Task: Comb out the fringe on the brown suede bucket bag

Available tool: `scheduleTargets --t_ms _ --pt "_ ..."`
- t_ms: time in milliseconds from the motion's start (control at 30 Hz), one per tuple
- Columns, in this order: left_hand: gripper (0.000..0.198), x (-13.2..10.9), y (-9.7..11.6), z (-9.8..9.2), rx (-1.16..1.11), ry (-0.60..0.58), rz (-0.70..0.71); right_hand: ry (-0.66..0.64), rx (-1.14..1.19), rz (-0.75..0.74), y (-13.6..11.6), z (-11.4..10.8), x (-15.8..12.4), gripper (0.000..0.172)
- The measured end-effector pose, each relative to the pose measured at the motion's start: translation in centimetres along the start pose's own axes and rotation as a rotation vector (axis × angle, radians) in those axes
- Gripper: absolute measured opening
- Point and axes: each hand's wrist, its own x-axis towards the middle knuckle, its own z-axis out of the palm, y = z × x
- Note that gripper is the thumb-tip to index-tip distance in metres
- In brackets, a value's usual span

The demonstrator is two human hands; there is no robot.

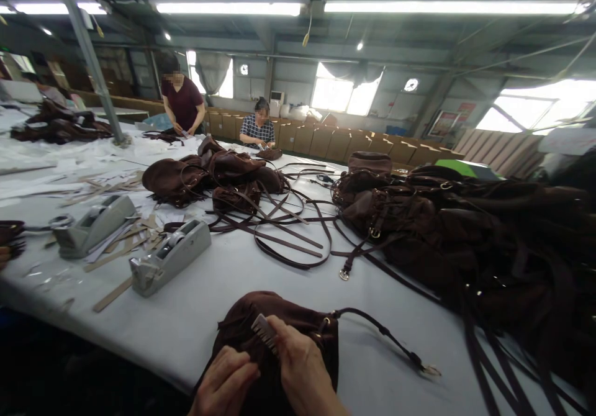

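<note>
One pale comb (263,328) is gripped by the right hand (300,359), its free end pointed to the upper left, its long axis slanted down to the right, its teeth turned lower left. The left hand (228,379) is curled nearby; whether anything is pinched there cannot be told. Beneath both hands a dark brown bag (279,306) is laid on the tabletop (372,379).

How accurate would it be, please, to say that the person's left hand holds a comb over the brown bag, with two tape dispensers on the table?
One detail is wrong: the head view shows the comb in the right hand, not the left hand. It is indeed over the brown bag, with two tape dispensers on the table.
</note>
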Motion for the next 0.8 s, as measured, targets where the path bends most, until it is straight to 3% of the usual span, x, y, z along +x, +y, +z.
scheduleTargets --t_ms 133,233,400,533,600,700,800 --pt "0.016 1.7 0.7 -0.1 -0.033 0.142 0.066 -0.147 -0.295 -0.108 0.3 2.9 -0.6 0.058" --pt "0.015 2.5 1.2 -0.3 -0.081 0.135 0.023 -0.203 -0.303 -0.154 0.9 5.0 -1.2 0.055" --pt "0.014 3.1 1.4 -0.7 -0.266 0.038 -0.256 -0.169 0.093 -0.104 0.2 4.5 -1.0 0.023" --pt "0.018 3.4 0.7 -0.5 -0.48 -0.096 -0.441 -0.301 0.433 -0.009 -1.0 2.4 -0.6 0.004" --pt "0.028 3.0 0.1 -0.1 -0.588 -0.146 -0.519 -0.37 0.555 0.061 -1.2 1.7 -0.8 0.006" --pt "0.047 2.2 -0.6 0.4 -0.666 -0.092 -0.657 -0.427 0.701 0.198 -0.7 1.2 -1.4 0.016" --pt "0.05 2.3 -0.3 0.2 -0.713 -0.089 -0.708 -0.424 0.888 0.254 0.2 1.0 -1.9 0.022"
